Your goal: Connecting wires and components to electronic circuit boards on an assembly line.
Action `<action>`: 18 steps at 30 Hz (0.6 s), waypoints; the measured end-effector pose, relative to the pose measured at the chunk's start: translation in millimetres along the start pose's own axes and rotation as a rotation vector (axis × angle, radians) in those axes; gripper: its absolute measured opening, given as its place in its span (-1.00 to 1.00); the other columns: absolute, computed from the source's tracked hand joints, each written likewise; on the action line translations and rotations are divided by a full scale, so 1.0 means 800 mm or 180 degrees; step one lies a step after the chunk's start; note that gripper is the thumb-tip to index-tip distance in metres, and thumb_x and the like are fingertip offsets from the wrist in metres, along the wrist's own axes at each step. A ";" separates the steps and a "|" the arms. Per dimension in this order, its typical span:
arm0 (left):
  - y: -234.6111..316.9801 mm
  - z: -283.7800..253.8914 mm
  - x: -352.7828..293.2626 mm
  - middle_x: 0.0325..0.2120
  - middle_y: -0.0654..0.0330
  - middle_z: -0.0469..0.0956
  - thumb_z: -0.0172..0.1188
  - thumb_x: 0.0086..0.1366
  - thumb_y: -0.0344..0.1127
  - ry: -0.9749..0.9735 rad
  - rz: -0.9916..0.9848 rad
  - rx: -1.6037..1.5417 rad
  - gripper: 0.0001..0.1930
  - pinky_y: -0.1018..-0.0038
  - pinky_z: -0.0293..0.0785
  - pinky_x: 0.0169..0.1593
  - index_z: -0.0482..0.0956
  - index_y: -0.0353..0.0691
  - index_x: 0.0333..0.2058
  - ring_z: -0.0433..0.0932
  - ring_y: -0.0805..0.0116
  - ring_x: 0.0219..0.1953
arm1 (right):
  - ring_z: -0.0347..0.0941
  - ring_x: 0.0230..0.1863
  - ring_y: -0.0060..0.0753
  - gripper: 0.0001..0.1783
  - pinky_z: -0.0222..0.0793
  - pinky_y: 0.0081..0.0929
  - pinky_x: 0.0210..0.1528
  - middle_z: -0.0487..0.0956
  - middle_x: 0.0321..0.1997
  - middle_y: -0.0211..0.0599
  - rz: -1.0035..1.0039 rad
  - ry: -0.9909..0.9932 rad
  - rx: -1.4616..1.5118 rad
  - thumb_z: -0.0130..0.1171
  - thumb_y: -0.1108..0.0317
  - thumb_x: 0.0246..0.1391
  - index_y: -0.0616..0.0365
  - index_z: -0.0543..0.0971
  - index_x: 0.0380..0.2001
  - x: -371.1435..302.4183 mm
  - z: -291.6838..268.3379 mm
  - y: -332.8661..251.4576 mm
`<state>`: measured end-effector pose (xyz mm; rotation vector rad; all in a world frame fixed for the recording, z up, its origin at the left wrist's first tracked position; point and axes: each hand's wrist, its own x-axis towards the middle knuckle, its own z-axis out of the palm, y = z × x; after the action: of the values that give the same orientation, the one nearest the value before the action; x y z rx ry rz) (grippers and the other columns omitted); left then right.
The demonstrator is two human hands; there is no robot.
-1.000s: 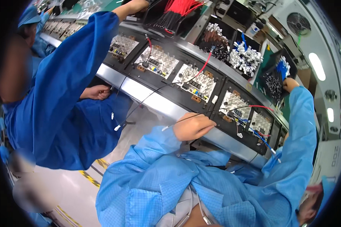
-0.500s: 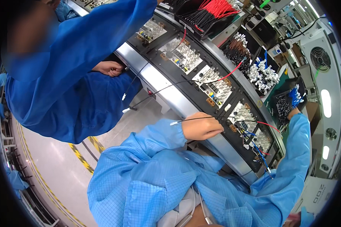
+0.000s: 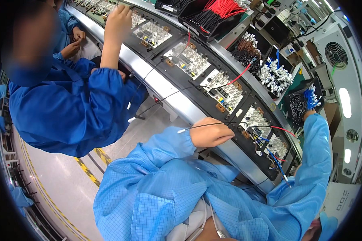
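My left hand point(image 3: 211, 133) hovers by the metal front rail of the line, its fingers curled closed. A thin black wire point(image 3: 186, 129) with a white end crosses over it; whether the fingers hold anything is hidden. To its right, a white circuit board point(image 3: 256, 119) with red, black and blue wires attached sits in a black tray. On the far right, my right hand point(image 3: 308, 114) reaches into a black bin point(image 3: 290, 105) of blue and black wires with white ends. Its fingers are mostly hidden by the sleeve and wires.
More boards point(image 3: 222, 91) sit in trays along the line. Behind them stand bins of red wires point(image 3: 223, 14), brown wires point(image 3: 245, 47) and white connectors point(image 3: 275, 78). At left, a co-worker in dark blue point(image 3: 68, 108) raises a hand point(image 3: 118, 24) over the line.
The co-worker's raised arm has drawn back from the far side of the line, bringing the hand into view. My left hand stays about where it was; my right stays at the blue-wire bin.
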<state>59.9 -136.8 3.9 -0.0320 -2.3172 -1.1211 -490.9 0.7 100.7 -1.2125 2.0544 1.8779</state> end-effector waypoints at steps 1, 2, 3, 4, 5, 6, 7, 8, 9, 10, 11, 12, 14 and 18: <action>-0.001 0.000 0.002 -0.45 0.15 0.54 0.07 0.28 -0.31 -0.0016 0.0017 -0.0029 -0.85 0.33 0.45 -0.27 0.58 -0.17 -0.24 0.52 0.17 -0.37 | 0.20 0.31 -0.22 -0.50 0.08 -0.36 0.31 0.27 0.33 -0.29 0.0030 -0.0047 0.0024 -0.19 0.16 0.21 -0.08 0.37 0.20 -0.003 0.009 0.004; -0.002 0.000 0.004 -0.45 0.15 0.54 0.07 0.28 -0.31 -0.0041 0.0040 -0.0046 -0.85 0.33 0.45 -0.27 0.58 -0.17 -0.24 0.52 0.17 -0.37 | 0.21 0.30 -0.22 -0.52 0.11 -0.33 0.29 0.29 0.31 -0.26 -0.0035 -0.0152 0.0049 -0.19 0.17 0.21 -0.05 0.39 0.18 0.000 0.016 0.007; -0.003 -0.001 0.006 -0.45 0.15 0.55 0.07 0.28 -0.31 -0.0033 0.0099 -0.0005 -0.85 0.33 0.45 -0.28 0.58 -0.17 -0.24 0.52 0.17 -0.38 | 0.23 0.29 -0.21 -0.52 0.14 -0.31 0.28 0.31 0.30 -0.22 -0.0103 -0.0253 0.0073 -0.18 0.19 0.20 -0.03 0.42 0.16 0.004 0.023 0.009; -0.005 -0.001 0.006 -0.46 0.15 0.55 0.07 0.28 -0.31 -0.0015 0.0139 0.0043 -0.85 0.34 0.45 -0.29 0.58 -0.16 -0.25 0.52 0.17 -0.38 | 0.25 0.28 -0.21 -0.53 0.17 -0.29 0.27 0.33 0.28 -0.18 -0.0187 -0.0341 0.0085 -0.17 0.20 0.19 -0.01 0.44 0.13 0.009 0.026 0.009; -0.004 -0.002 0.004 -0.46 0.15 0.55 0.07 0.28 -0.31 -0.0012 0.0111 0.0047 -0.85 0.34 0.45 -0.29 0.58 -0.16 -0.25 0.52 0.17 -0.38 | 0.25 0.28 -0.21 -0.53 0.17 -0.29 0.27 0.33 0.28 -0.18 -0.0212 -0.0332 0.0075 -0.17 0.20 0.19 -0.01 0.44 0.13 0.007 0.012 0.005; -0.002 -0.004 0.000 -0.46 0.15 0.55 0.08 0.27 -0.30 0.0030 0.0008 0.0048 -0.85 0.33 0.46 -0.30 0.59 -0.15 -0.25 0.53 0.18 -0.39 | 0.30 0.24 -0.20 -0.56 0.20 -0.29 0.24 0.38 0.23 -0.18 -0.0292 -0.0212 0.0178 -0.18 0.22 0.19 0.01 0.48 0.08 0.004 -0.001 0.001; 0.000 -0.006 -0.002 -0.47 0.16 0.55 0.09 0.27 -0.30 0.0078 -0.0090 0.0051 -0.85 0.33 0.46 -0.30 0.60 -0.14 -0.26 0.53 0.18 -0.40 | 0.35 0.20 -0.20 -0.58 0.24 -0.29 0.21 0.44 0.18 -0.17 -0.0367 -0.0090 0.0278 -0.19 0.24 0.20 0.02 0.52 0.03 -0.002 -0.016 -0.003; 0.002 -0.008 -0.004 -0.47 0.16 0.55 0.09 0.27 -0.30 0.0086 -0.0106 0.0053 -0.85 0.33 0.46 -0.30 0.60 -0.14 -0.26 0.53 0.18 -0.40 | 0.42 0.11 -0.19 -0.62 0.29 -0.27 0.16 0.52 0.08 -0.22 -0.0464 0.0233 0.0045 -0.21 0.27 0.21 0.00 0.58 -0.06 -0.005 -0.017 -0.005; 0.002 -0.010 0.005 -0.48 0.16 0.55 0.09 0.27 -0.29 0.0014 0.0006 0.0041 -0.85 0.33 0.46 -0.31 0.60 -0.13 -0.26 0.54 0.18 -0.40 | 0.42 0.11 -0.19 -0.62 0.29 -0.27 0.16 0.52 0.08 -0.22 -0.0337 0.0111 0.0124 -0.21 0.27 0.21 0.00 0.58 -0.06 0.025 0.068 0.053; 0.000 -0.012 0.007 -0.49 0.16 0.55 0.10 0.26 -0.28 -0.0002 0.0038 0.0055 -0.85 0.33 0.46 -0.32 0.60 -0.12 -0.26 0.54 0.18 -0.40 | 0.37 0.16 -0.16 -0.59 0.24 -0.25 0.21 0.47 0.14 -0.23 -0.0556 0.0384 0.0162 -0.17 0.15 0.18 -0.03 0.54 -0.01 0.045 0.121 0.071; 0.003 -0.012 0.004 -0.49 0.16 0.55 0.10 0.26 -0.28 0.0011 -0.0042 0.0097 -0.85 0.33 0.46 -0.32 0.60 -0.12 -0.26 0.54 0.18 -0.40 | 0.31 0.20 -0.14 -0.53 0.19 -0.23 0.25 0.42 0.19 -0.24 -0.0915 0.0777 0.0167 -0.12 0.04 0.15 -0.05 0.51 0.04 0.059 0.092 0.029; 0.005 -0.012 0.002 -0.49 0.16 0.56 0.10 0.25 -0.29 0.0047 -0.0133 0.0171 -0.86 0.32 0.47 -0.33 0.60 -0.13 -0.29 0.55 0.18 -0.40 | 0.34 0.18 -0.10 -0.50 0.22 -0.22 0.23 0.40 0.20 -0.21 -0.0598 0.0856 0.0425 -0.10 0.03 0.13 -0.04 0.48 0.07 0.058 0.065 0.014; 0.008 -0.016 0.005 -0.49 0.15 0.56 0.09 0.24 -0.30 0.0014 -0.0050 0.0141 -0.86 0.31 0.49 -0.33 0.59 -0.15 -0.31 0.56 0.18 -0.40 | 0.35 0.16 -0.10 -0.51 0.23 -0.22 0.21 0.43 0.16 -0.19 -0.0392 0.0563 0.0376 -0.09 0.02 0.13 -0.01 0.51 0.03 0.061 0.077 0.014; 0.009 -0.022 0.005 -0.48 0.13 0.57 0.15 0.19 -0.33 0.0101 -0.0053 0.0067 -0.87 0.33 0.49 -0.36 0.61 -0.15 -0.30 0.56 0.15 -0.42 | 0.47 0.01 -0.06 -0.54 0.36 -0.18 0.07 0.56 -0.03 -0.11 0.0336 0.0166 0.0558 -0.03 0.02 0.08 0.08 0.61 -0.13 0.033 0.053 -0.006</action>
<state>66.6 -146.0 20.0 0.0127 -2.3049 -1.0975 -523.6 26.2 72.1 -1.1430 2.2972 1.6806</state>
